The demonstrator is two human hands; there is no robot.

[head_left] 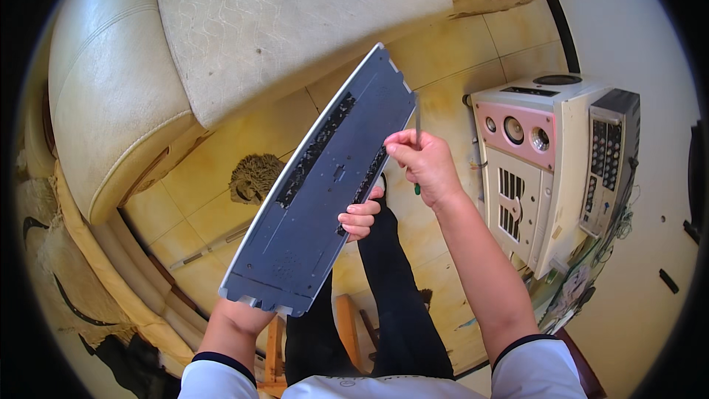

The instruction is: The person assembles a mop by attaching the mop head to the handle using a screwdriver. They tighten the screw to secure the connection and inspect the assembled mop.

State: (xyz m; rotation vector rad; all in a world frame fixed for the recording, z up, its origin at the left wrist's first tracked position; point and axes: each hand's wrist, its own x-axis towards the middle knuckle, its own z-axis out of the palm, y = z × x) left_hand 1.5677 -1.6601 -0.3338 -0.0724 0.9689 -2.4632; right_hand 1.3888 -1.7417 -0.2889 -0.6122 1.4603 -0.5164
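A long grey-blue plastic panel [317, 185], with dark slots along its length, is held up tilted in front of me. My left hand [360, 218] grips it from underneath, fingers curled over its right edge. My right hand [425, 162] is closed on a thin screwdriver [417, 129] with a green handle end, its shaft pointing up beside the panel's upper right edge.
A cream leather sofa [221, 37] fills the top and left. A white and pink speaker unit [546, 162] stands on the right against a wall. My dark trousers [391, 303] and a wooden stool [347, 318] are below, on yellow floor tiles [214, 177].
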